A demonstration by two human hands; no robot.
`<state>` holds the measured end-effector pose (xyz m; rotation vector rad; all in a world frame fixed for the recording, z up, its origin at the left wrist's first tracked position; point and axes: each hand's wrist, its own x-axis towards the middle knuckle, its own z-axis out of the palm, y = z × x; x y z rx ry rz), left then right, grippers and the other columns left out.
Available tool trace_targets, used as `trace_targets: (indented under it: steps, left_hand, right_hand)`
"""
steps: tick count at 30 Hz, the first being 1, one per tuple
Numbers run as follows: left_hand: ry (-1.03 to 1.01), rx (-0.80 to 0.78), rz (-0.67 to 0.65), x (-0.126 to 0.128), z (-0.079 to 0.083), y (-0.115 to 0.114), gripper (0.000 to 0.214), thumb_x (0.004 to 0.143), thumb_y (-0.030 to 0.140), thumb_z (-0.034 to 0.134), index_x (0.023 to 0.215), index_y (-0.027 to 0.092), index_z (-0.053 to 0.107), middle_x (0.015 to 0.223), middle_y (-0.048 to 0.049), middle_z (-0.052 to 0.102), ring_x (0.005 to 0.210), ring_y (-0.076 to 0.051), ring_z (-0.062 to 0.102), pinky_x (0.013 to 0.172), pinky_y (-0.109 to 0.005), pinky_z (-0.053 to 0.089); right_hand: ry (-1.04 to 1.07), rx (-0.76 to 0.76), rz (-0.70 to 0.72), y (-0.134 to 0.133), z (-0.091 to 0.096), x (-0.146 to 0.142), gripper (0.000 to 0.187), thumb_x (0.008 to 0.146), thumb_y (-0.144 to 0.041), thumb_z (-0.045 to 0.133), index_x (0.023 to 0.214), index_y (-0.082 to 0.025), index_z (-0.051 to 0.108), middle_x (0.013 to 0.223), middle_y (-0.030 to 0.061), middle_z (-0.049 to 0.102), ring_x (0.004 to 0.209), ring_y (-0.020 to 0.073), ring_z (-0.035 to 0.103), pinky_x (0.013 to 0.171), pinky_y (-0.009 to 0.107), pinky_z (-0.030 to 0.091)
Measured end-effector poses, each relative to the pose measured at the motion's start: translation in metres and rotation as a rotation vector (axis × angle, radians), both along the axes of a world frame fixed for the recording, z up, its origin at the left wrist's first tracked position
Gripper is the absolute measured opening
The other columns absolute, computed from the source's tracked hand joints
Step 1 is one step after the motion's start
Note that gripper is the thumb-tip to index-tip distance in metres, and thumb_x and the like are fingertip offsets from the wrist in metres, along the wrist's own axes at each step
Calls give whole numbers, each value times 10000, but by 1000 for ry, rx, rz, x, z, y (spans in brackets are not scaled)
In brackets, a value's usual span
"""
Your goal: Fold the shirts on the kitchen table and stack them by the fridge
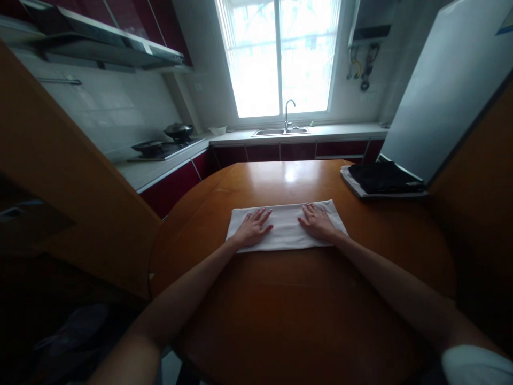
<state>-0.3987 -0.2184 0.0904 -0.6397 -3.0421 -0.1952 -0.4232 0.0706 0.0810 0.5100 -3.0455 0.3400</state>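
Note:
A white cloth (pixel 285 231), folded into a long rectangle, lies flat on the wooden table (pixel 280 299). My left hand (pixel 253 229) rests palm down on its left part, fingers spread. On the right part lies my right hand (pixel 317 221), also flat with its fingers apart. Bare cloth shows between the two hands. Neither hand grips anything. What kind of cloth item it is, I cannot tell.
A stack of folded dark and white cloths (pixel 385 179) sits at the table's right. Beyond the table are a sink (pixel 270 132) with a tap, and a stove (pixel 168 149) with pans at the left. A fridge (pixel 449 91) stands at the right.

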Motion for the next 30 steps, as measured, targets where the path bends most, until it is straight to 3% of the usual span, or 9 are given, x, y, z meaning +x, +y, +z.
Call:
trace_targets:
  steps: [5,10,17,21,26,30]
  left_hand:
    - [-10,-27,144,-17,2,-35,655,1017,602,247,1571,267,345,1663,-88,222,1541,-326,145,1212,-568,130]
    - [-31,49,278,-32,-3,-67,660,1005,608,244,1577,287,320,1660,-86,230,1540,-349,136,1174,-662,140]
    - [73,170,467,-47,-14,-99,614,994,477,323,1480,126,453,1552,-187,434,1459,-330,364,1185,-519,267]
    - [130,196,455,-49,-12,-105,511,950,455,426,1288,121,613,1397,-173,571,1309,-279,528,1124,-364,382]
    - [164,230,455,-48,-8,-104,370,882,443,560,1119,171,645,1211,-140,646,1142,-277,601,1019,-374,461]
    - [172,355,424,-46,-6,-99,258,835,390,619,1007,199,594,1022,-84,671,949,-235,627,870,-351,513]
  right_hand:
    - [30,19,-134,32,-2,-23,695,1010,-535,263,1560,-119,349,1650,150,244,1531,287,178,1221,551,78]
    - [30,4,-199,42,-6,-29,679,1011,-539,240,1562,-159,358,1660,143,220,1534,304,160,1203,599,121]
    - [178,11,-227,38,-4,-20,632,1026,-462,282,1531,-98,392,1638,194,258,1531,308,165,1195,610,95]
    - [385,-9,-148,23,6,-4,552,1029,-370,323,1478,-78,459,1610,200,326,1520,295,205,1203,579,95]
    - [409,-82,65,-9,12,21,486,1021,-348,374,1405,-108,549,1585,180,384,1504,288,266,1203,523,185]
    - [387,-106,178,-24,11,33,441,1011,-328,414,1353,-121,600,1569,175,413,1482,297,319,1196,503,238]
